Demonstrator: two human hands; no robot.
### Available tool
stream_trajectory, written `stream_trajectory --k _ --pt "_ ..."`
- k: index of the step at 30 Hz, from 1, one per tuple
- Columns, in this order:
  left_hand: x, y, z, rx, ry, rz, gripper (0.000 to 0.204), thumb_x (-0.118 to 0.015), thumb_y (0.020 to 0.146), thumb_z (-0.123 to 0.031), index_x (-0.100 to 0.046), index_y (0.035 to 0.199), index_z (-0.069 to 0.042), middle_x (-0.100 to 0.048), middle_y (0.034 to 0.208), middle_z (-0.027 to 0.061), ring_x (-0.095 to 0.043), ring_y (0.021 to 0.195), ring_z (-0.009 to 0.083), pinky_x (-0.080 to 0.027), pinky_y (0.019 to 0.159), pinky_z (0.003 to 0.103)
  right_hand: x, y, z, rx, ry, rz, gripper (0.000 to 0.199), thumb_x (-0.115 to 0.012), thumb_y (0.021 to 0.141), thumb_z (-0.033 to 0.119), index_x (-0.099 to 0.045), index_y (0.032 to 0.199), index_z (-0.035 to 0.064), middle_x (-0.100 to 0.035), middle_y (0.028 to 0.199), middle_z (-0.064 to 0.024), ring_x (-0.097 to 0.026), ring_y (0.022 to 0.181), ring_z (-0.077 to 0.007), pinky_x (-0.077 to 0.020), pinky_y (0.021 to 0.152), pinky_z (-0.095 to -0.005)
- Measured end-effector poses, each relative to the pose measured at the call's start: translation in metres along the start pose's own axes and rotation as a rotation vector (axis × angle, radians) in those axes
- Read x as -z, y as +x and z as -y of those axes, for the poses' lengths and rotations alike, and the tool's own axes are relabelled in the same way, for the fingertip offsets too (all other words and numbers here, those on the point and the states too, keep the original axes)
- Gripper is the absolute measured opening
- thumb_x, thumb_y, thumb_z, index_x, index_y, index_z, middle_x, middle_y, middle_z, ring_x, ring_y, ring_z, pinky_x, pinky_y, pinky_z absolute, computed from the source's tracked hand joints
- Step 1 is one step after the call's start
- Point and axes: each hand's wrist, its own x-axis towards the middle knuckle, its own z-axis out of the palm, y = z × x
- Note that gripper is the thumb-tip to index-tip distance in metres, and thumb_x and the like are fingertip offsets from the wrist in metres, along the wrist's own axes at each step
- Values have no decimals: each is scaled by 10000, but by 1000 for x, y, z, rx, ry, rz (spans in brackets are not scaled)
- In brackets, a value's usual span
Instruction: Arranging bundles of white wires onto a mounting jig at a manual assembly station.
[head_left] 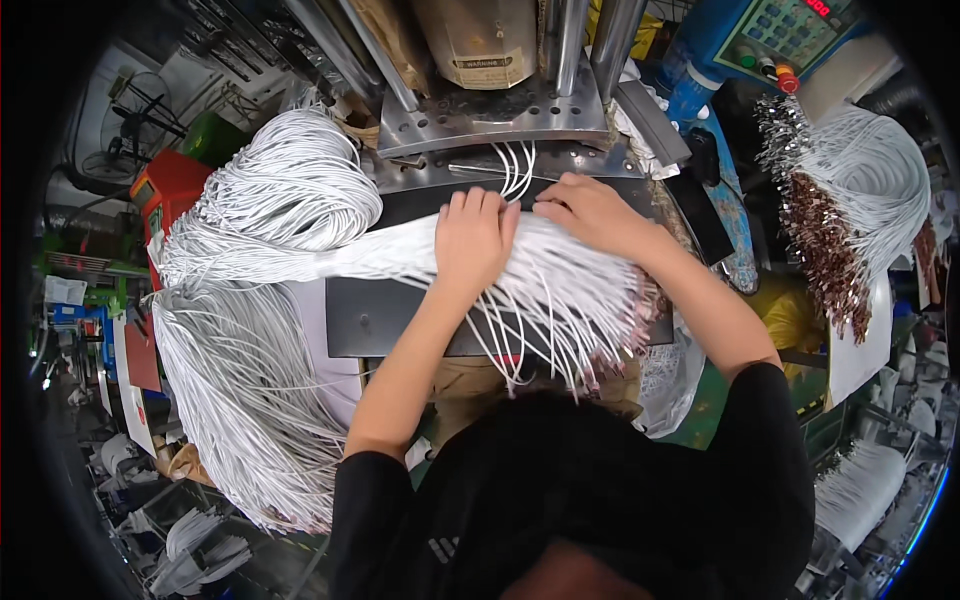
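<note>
A thick bundle of white cables (pixel 390 252) stretches across the black worktop in front of me, fanning out toward the right into loose ends with reddish tips. My left hand (pixel 470 238) lies over the bundle, its fingers close together and bent over the far side. At the far edge of the fanned part is my right hand (pixel 592 212), fingers curled and thumb close to them; whatever they pinch is too small to tell. Just beyond both hands, several single white cables (pixel 516 168) run up to the machine's metal plate (pixel 490 125). The fanned cables under my right hand are blurred.
A press with steel columns (pixel 570 50) stands straight ahead. Coiled white cables (pixel 290 180) and a hanging bundle (pixel 235 390) fill the left. At the right are a blue control box (pixel 790 35) with a red button and more cables (pixel 870 170). The black worktop (pixel 375 325) ends near my body.
</note>
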Motion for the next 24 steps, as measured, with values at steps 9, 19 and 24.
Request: stream_trajectory --k 9,19,24 --pt "23 0 38 -76 -298 204 277 -707 897 -281 -683 992 -22 -644 923 115 -604 919 304 -479 820 386 -8 -26 47 -39 -296 44 603 -715 831 497 -619 1241 66 -592 1090 -151 -534 1128 -338 -434 960 -438" --pt "41 2 59 181 -785 31 188 -685 927 -175 -680 1002 -3 -630 802 87 -566 708 162 -466 681 286 -5 -14 52 -194 -3 151 380 -627 875 293 -597 1135 18 -684 968 -207 -655 970 -394 -517 837 -475" --pt "68 -9 46 209 -649 34 225 -693 926 -256 -680 925 -32 -665 775 132 -644 707 295 -487 633 367 63 -25 63 -75 -218 -128 231 -550 897 134 -596 1100 33 -693 884 -211 -678 879 -418 -537 764 -500"
